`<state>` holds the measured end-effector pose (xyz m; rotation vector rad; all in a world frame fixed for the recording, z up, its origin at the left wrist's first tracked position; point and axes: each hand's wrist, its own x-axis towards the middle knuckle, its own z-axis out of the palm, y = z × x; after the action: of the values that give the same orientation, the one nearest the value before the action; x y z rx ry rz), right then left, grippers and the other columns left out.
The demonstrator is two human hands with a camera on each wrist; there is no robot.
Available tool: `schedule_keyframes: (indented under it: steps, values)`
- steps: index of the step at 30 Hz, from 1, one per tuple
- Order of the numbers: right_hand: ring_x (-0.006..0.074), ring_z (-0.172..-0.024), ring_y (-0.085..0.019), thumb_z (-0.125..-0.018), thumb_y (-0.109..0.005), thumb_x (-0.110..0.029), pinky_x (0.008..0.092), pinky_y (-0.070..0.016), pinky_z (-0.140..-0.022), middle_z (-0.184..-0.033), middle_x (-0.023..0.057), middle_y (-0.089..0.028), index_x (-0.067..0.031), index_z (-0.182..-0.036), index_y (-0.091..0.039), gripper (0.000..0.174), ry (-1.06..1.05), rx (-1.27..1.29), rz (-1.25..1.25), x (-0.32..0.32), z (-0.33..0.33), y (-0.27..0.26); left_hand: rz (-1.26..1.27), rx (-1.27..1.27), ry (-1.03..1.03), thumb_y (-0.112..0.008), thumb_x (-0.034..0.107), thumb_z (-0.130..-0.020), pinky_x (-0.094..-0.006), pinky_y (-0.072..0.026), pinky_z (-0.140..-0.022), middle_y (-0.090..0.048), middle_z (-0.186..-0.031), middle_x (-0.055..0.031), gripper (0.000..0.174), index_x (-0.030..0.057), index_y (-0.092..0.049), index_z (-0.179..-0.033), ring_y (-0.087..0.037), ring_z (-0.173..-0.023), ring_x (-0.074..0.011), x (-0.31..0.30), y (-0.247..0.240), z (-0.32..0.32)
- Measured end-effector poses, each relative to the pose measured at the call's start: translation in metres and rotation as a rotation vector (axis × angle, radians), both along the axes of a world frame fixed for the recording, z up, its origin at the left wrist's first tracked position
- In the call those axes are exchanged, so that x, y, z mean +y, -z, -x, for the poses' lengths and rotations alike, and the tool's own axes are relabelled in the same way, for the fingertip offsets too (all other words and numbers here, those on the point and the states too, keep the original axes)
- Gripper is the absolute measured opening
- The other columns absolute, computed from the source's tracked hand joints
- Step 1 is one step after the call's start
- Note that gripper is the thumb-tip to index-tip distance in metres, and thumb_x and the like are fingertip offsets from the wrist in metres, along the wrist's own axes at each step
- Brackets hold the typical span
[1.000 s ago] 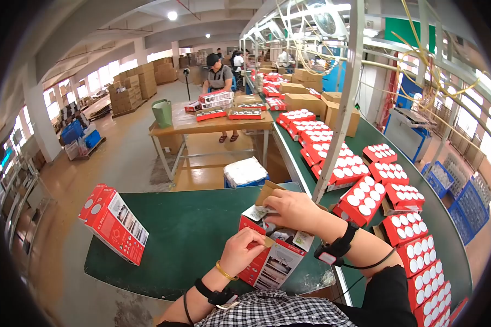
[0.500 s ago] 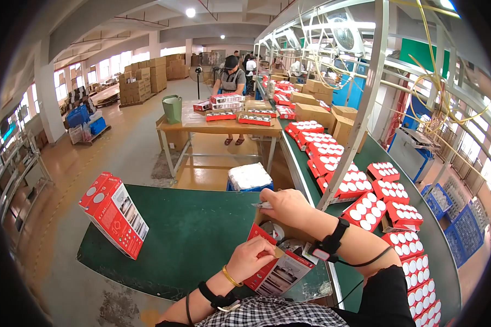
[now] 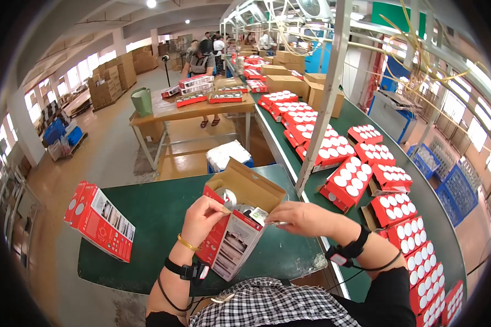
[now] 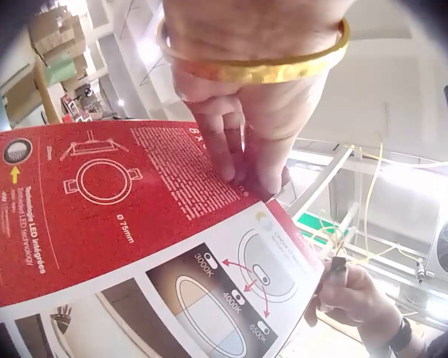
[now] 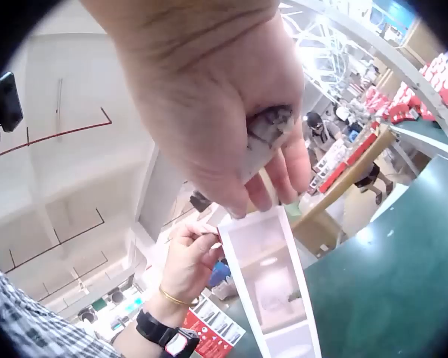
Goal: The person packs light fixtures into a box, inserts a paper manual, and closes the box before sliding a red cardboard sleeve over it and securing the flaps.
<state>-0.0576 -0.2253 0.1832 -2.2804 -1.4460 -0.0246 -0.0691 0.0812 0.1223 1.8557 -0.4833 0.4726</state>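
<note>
A red and white carton of lights stands tilted on the green table before me, its wide brown top flap raised. Inside the opening a round silvery light shows. My left hand pinches the small flap at the carton's top edge, thumb against fingers. At the opposite top edge, my right hand has its fingers curled around a small greyish, clear-looking piece with dark parts; its exact kind I cannot tell. In the right wrist view the fingertips are right at the carton's top.
Another red carton stands at the table's left. On my right, a green conveyor carries rows of red boxes with white discs beside a metal post. Beyond, a person works at a wooden table; a blue crate sits nearer.
My right hand has left the raised flap and come to the carton's right edge with the small greyish piece. The large flap now stands free. My left hand keeps pinching the small flap.
</note>
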Motion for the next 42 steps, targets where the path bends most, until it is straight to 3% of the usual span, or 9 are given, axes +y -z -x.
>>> schedule_keyframes:
  steps: [12, 16, 19, 21, 25, 29, 31, 34, 42]
  values:
    - [0.0367, -0.107, -0.062, -0.086, -0.057, -0.004, 0.0404, -0.0519, -0.091, -0.116, 0.0176, -0.062, -0.0039, -0.128, -0.057, 0.042, 0.205, 0.245, -0.311, -0.029, 0.053, 0.089, -0.149, 0.019, 0.206, -0.074, 0.002, -0.081, -0.0318, -0.0553, -0.082, -0.068, -0.098, -0.0085, 0.013, 0.0026, -0.061, -0.085, -0.068, -0.09, -0.0228, -0.059, 0.038, 0.011]
    - [0.0117, -0.068, -0.065, -0.093, -0.058, -0.009, 0.0274, -0.0536, -0.052, -0.092, 0.0087, -0.059, -0.0045, -0.118, -0.058, 0.026, 0.529, 0.82, -0.392, -0.041, 0.085, 0.164, -0.186, 0.174, 0.29, -0.072, 0.009, -0.085, -0.0324, -0.0545, -0.08, -0.069, -0.093, -0.0067, 0.009, 0.0063, -0.064, -0.09, -0.068, -0.09, -0.0226, -0.082, 0.093, 0.024]
    - [0.0173, -0.086, -0.067, -0.092, -0.059, -0.01, 0.0332, -0.0554, -0.072, -0.096, 0.0079, -0.066, -0.0057, -0.11, -0.066, 0.02, 0.632, 0.633, -0.359, -0.047, 0.117, 0.208, -0.229, 0.187, 0.317, -0.071, 0.011, -0.086, -0.0334, -0.0546, -0.077, -0.069, -0.09, -0.0044, 0.008, 0.008, -0.065, -0.09, -0.067, -0.088, -0.0215, -0.079, 0.12, 0.027]
    - [0.0175, -0.092, -0.066, -0.092, -0.059, -0.011, 0.0331, -0.0534, -0.079, -0.1, 0.0088, -0.069, -0.007, -0.109, -0.07, 0.02, 0.446, 1.034, -0.312, -0.062, 0.126, 0.226, -0.308, 0.255, 0.313, -0.071, 0.012, -0.086, -0.0336, -0.0545, -0.076, -0.068, -0.09, -0.0039, 0.008, 0.0083, -0.065, -0.089, -0.067, -0.087, -0.022, -0.071, 0.127, 0.027]
    - [0.0142, -0.096, -0.065, -0.095, -0.064, -0.019, 0.0331, -0.0529, -0.083, -0.105, 0.0109, -0.07, -0.0048, -0.118, -0.067, 0.027, 0.416, 1.241, -0.369, -0.06, 0.123, 0.217, -0.32, 0.202, 0.294, -0.072, 0.012, -0.085, -0.034, -0.0538, -0.073, -0.068, -0.088, -0.004, 0.009, 0.0083, -0.064, -0.088, -0.067, -0.085, -0.0228, -0.067, 0.131, 0.03]
    - [0.0187, -0.081, -0.069, -0.092, -0.069, -0.027, 0.0332, -0.0555, -0.075, -0.095, 0.0135, -0.071, -0.0004, -0.113, -0.066, 0.034, 0.711, 0.82, -0.21, -0.034, 0.088, 0.21, -0.368, 0.175, 0.278, -0.072, 0.011, -0.084, -0.0348, -0.0534, -0.072, -0.067, -0.087, -0.005, 0.009, 0.0081, -0.063, -0.087, -0.066, -0.084, -0.024, -0.07, 0.127, 0.028]
    - [0.0349, -0.095, -0.069, -0.087, -0.071, -0.037, 0.0396, -0.054, -0.084, -0.1, 0.0209, -0.071, 0.0001, -0.11, -0.064, 0.044, 0.764, 0.746, -0.033, -0.021, 0.071, 0.21, -0.387, 0.151, 0.23, -0.072, 0.011, -0.084, -0.0354, -0.0532, -0.071, -0.066, -0.086, -0.006, 0.01, 0.0077, -0.063, -0.087, -0.066, -0.083, -0.0249, -0.072, 0.122, 0.028]
    - [0.0363, -0.098, -0.069, -0.083, -0.074, -0.042, 0.0412, -0.0539, -0.086, -0.103, 0.022, -0.07, 0.0003, -0.109, -0.062, 0.052, 0.804, 0.516, -0.048, -0.01, 0.061, 0.219, -0.367, 0.089, 0.198, -0.071, 0.011, -0.084, -0.0358, -0.0532, -0.071, -0.066, -0.086, -0.0066, 0.01, 0.0074, -0.062, -0.087, -0.066, -0.083, -0.0255, -0.068, 0.119, 0.02]
    - [0.0343, -0.1, -0.068, -0.079, -0.078, -0.038, 0.0402, -0.0526, -0.088, -0.108, 0.0213, -0.069, 0.0013, -0.11, -0.063, 0.053, 0.94, 0.845, -0.159, 0.001, 0.045, 0.258, -0.334, 0.189, 0.16, -0.071, 0.016, -0.086, -0.0365, -0.0528, -0.08, -0.067, -0.096, -0.0091, 0.015, 0.0069, -0.065, -0.096, -0.066, -0.093, -0.0273, -0.063, 0.115, 0.031]
